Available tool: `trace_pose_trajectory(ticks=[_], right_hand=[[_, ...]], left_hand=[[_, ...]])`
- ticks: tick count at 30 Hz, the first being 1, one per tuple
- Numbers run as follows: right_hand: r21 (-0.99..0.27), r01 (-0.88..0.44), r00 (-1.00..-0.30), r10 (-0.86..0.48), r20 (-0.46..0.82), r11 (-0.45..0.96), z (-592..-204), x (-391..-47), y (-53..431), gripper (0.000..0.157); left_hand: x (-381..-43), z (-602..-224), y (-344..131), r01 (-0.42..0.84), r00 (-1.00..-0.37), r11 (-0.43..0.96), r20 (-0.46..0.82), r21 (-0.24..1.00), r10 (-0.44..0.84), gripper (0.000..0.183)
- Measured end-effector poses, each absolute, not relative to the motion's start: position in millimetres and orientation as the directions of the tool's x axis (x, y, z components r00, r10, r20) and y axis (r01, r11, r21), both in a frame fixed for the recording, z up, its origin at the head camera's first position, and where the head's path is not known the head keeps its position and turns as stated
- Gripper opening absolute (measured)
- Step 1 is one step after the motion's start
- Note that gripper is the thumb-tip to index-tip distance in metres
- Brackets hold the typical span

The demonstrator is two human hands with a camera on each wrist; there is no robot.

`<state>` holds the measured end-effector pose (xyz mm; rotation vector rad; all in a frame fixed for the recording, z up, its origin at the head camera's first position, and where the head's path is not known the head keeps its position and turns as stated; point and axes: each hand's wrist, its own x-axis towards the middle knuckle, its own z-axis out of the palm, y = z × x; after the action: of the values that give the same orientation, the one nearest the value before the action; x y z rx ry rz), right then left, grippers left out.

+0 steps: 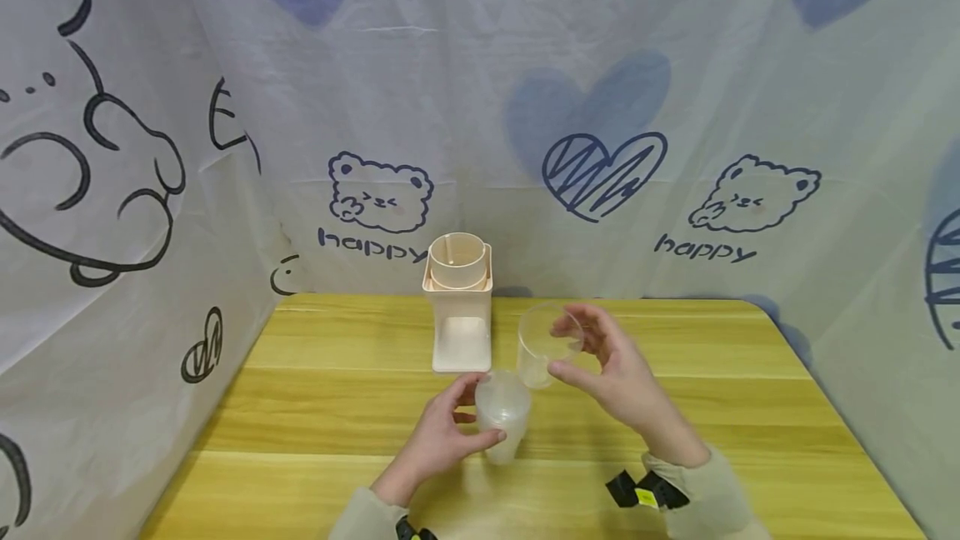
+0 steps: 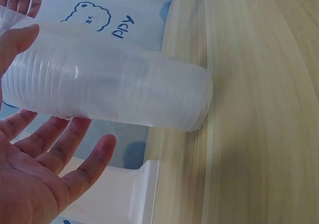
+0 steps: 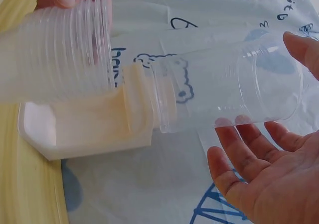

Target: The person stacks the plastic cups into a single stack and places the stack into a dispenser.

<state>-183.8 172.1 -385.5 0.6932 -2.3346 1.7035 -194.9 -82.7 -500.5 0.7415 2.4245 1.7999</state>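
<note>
My left hand (image 1: 445, 433) grips a stack of nested translucent plastic cups (image 1: 504, 415), thumb on one side and fingers on the other. In the left wrist view the stacked rims (image 2: 37, 74) are at the upper end, and the narrow base is close over the table. To the right of it, my right hand (image 1: 611, 365) holds a clear plastic tube (image 3: 219, 87) between thumb and fingertips near its wide upper end. The tube stands roughly upright, its collared lower end level with the top of the stack. Behind both hands is a cream cup dispenser stand (image 1: 462, 343) with a round collar on top.
A yellow wood-grain table (image 1: 337, 415) lies under the hands. White printed cloth (image 1: 480, 90) hangs behind it, with another cloth wall (image 1: 112, 340) on the left. The dispenser stand is near the table's back edge.
</note>
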Motion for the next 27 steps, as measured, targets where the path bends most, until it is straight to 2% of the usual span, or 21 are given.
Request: trace_pose_trajectory(ticks=[15,27], right_hand=[[-0.860,-0.473,-0.850,-0.355,0.389,0.191,-395,-184,154,0.063],[-0.881,-0.431,-0.860,-0.386,0.334,0.196,-408,-187,148,0.066]], left_hand=[[-196,-502,-83,0.345,-0.886,0.217,0.241,0.913,0.395,0.068],[-195,-501,-83,0.335,-0.887,0.202,0.235,0.920,0.398,0.068]])
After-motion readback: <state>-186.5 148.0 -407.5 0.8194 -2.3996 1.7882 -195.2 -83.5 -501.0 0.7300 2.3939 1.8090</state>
